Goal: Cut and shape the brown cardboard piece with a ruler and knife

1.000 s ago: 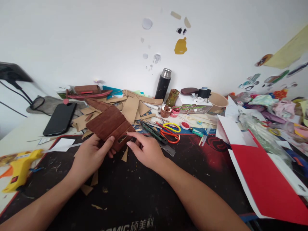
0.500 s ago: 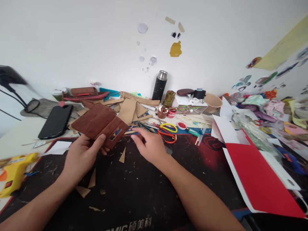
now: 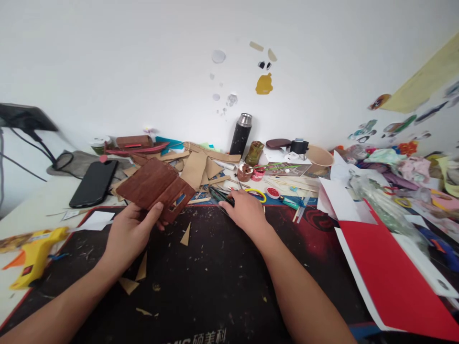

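Note:
My left hand (image 3: 134,229) grips a brown-painted cardboard panel (image 3: 150,184) by its lower edge, thumb on the face and fingers behind. The panel is tilted, with a crease across it and a small rectangular cut-out near its right end. At the back of the mat, my right hand (image 3: 247,212) has its thumb and fingers closed round the near end of a dark slim tool (image 3: 217,194) whose exact kind I cannot make out. Yellow-handled scissors (image 3: 257,193) lie just beyond this hand, partly hidden by it.
A yellow glue gun (image 3: 39,251) and a black phone (image 3: 95,184) lie left. Cardboard scraps (image 3: 193,169), a black flask (image 3: 241,136) and paint pots (image 3: 245,173) line the back. Red paper (image 3: 398,272) covers the right side. Small offcuts (image 3: 185,235) dot the black mat (image 3: 215,277).
My right hand has moved right and closed on the dark tool, now covering the red scissors handle. My left hand still holds the brown panel. The view has shifted slightly.

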The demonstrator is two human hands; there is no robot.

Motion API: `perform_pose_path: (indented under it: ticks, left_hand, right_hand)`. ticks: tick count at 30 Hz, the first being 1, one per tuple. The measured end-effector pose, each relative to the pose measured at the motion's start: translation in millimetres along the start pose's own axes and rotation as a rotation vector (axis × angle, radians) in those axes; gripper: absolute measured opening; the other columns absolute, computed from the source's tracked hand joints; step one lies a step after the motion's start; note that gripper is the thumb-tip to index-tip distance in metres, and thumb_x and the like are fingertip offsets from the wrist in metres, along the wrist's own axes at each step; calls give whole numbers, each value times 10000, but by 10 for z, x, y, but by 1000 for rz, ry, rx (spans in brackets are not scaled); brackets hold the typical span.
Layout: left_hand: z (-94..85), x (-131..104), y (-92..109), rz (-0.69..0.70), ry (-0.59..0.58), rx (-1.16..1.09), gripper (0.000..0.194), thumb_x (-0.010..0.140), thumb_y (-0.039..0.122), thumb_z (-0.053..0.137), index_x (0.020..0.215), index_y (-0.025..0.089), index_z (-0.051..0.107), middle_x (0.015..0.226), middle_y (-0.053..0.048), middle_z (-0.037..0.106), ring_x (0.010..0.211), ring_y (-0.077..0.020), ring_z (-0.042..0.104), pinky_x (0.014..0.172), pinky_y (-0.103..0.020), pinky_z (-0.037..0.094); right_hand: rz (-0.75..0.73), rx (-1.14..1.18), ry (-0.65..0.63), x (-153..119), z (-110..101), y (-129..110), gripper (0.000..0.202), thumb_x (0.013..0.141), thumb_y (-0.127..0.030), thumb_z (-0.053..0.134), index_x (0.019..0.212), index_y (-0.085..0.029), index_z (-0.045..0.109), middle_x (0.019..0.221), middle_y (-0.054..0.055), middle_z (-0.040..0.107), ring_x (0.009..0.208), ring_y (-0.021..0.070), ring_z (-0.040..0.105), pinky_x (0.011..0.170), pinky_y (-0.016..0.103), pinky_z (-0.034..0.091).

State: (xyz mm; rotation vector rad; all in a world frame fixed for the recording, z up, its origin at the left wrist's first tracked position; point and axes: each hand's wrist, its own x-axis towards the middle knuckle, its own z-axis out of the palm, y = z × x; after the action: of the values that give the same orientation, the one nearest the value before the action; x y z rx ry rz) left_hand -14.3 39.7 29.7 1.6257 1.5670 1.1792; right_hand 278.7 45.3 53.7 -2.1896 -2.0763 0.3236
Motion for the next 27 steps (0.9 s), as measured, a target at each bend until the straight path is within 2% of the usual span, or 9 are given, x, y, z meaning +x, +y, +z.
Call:
perform_pose_path:
  ticks: [7,12,15,17,21,24,27]
  left_hand:
    - [2,-13,-21,-9,9,11,602,876,873,675,795,277,695,618,-18,739,569,-245,685,647,-386,583]
    - [3,-24,-34,-19,23,20,583,889,855,678,806,279,688,617,-10,738,585,-249,692,647,-385,579]
    - [-1,-20,-39,-16,42,23,566,901,840,663,824,280,693,631,-7,750,600,-252,702,672,-392,585]
    - [-4,-13,-45,-12,58,27,545,916,818,653,838,280,695,642,-7,759,613,-255,714,686,-395,587]
    - [-7,11,-81,3,91,54,493,956,761,637,875,281,711,668,-7,771,637,-263,734,681,-394,584]
    - [-6,27,-123,21,122,91,471,973,746,621,871,294,703,677,-4,769,646,-270,741,676,-396,582]
    - [-2,30,-158,56,138,130,446,972,727,620,839,308,689,691,-2,768,679,-274,752,709,-400,588]
  right_hand:
    - [-5,51,6,15,48,-13,310,1133,-470,751,1237,-182,799,1278,175,850,1157,337,817,967,410,573]
    - [-54,132,42,-16,44,-53,224,1104,-447,780,1064,-229,747,1139,106,856,1061,287,801,895,371,541]
    - [-84,327,54,-52,72,-66,280,1070,-454,809,944,-252,661,969,52,818,934,251,789,818,351,527]
    - [-96,590,6,-74,130,-77,323,1050,-466,818,920,-265,601,865,8,761,788,219,778,732,332,520]
    - [-100,1001,-211,-104,303,-127,366,1002,-470,850,1004,-291,531,829,-67,681,517,144,671,536,289,484]
    - [-165,1159,-282,-115,395,-175,406,978,-507,849,982,-301,499,770,-88,654,474,116,572,475,268,447]
    - [-206,1271,-348,-126,420,-208,413,953,-518,853,1015,-299,508,758,-94,668,479,108,544,467,258,432]
